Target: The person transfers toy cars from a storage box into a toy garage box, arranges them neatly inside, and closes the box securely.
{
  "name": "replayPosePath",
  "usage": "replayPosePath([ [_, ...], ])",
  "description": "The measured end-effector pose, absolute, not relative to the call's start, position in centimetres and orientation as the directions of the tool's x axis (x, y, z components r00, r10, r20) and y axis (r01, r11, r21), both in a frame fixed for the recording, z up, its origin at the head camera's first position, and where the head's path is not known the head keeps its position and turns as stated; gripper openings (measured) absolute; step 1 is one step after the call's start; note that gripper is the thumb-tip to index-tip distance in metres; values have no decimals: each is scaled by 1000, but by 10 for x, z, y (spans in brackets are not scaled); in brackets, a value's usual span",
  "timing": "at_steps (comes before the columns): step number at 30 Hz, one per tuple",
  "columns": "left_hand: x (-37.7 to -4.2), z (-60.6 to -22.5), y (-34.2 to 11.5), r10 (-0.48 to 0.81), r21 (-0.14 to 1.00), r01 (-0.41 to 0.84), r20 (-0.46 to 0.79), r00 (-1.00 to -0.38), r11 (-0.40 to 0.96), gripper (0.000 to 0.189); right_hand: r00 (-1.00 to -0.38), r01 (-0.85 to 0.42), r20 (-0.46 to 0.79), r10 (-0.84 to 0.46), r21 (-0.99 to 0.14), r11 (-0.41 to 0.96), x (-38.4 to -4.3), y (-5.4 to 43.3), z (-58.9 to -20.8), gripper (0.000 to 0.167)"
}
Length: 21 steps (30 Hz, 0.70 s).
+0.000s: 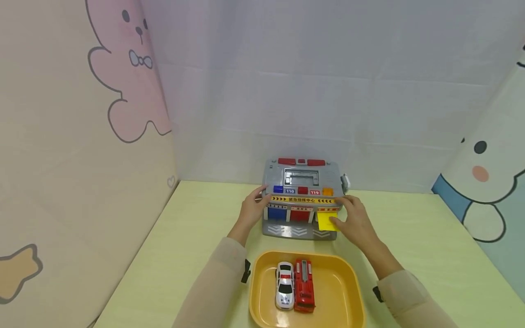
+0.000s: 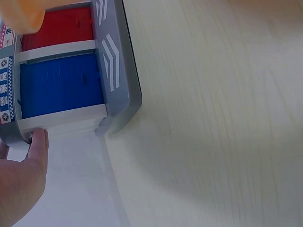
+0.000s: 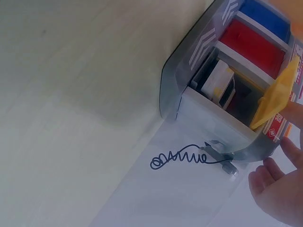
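A grey toy garage (image 1: 302, 232) marked 110 and 119 stands near the table's back edge. It has a blue door (image 2: 61, 85), a red door (image 2: 59, 29) and a yellow door (image 3: 278, 92); the yellow one is swung out. Behind it, a small white toy vehicle (image 3: 218, 81) sits in the bay. My left hand (image 1: 251, 210) grips the garage's left front corner, just under the roof edge. With its thumb, my right hand (image 1: 357, 223) touches the yellow door, while its forefinger rests on the roof's right corner.
In front of the garage lies an orange-yellow tray (image 1: 338, 291) holding a white toy police car (image 1: 285, 286) and a red toy fire truck (image 1: 304, 287). A grey piece with a coiled cord (image 3: 184, 156) hangs on the garage's right side. Cloth walls (image 1: 262, 91) surround the table.
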<state>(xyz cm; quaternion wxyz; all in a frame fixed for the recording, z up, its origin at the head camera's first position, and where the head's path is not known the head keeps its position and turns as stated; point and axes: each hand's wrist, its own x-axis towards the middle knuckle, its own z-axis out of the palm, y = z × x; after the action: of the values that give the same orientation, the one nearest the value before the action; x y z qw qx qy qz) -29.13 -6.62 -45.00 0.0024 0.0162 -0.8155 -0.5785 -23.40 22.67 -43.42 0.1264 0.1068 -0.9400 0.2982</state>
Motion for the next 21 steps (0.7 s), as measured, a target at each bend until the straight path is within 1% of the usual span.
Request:
replayPosePath([
  [2,-291,-450,-66,-26,943,-22,-14,-1000,332,46,-925,-319,346,-156,-489,811,-235,225,-435,53],
  [4,-291,-450,-66,-26,943,-21,-13,-1000,332,46,-896,-362,403,-186,-423,831,-236,223,-437,55],
  [8,-290,-450,-66,-24,943,-17,-9,-1000,333,46,-813,-467,500,-300,-250,848,-240,222,-445,62],
  [10,-290,-451,-66,-19,943,-13,-7,-1000,333,46,-769,-518,525,-365,-176,837,-241,221,-448,66],
  [13,-290,-450,-67,-18,942,-10,-4,-1000,336,46,-719,-573,547,-428,-118,811,-244,221,-453,69],
  [16,-290,-449,-67,-22,940,-10,-3,-1000,340,46,-701,-591,557,-445,-105,800,-247,220,-455,69],
  [21,-291,-449,-67,-24,943,-10,-2,-1000,333,46,-713,-555,554,-431,-70,829,-250,217,-461,67],
])
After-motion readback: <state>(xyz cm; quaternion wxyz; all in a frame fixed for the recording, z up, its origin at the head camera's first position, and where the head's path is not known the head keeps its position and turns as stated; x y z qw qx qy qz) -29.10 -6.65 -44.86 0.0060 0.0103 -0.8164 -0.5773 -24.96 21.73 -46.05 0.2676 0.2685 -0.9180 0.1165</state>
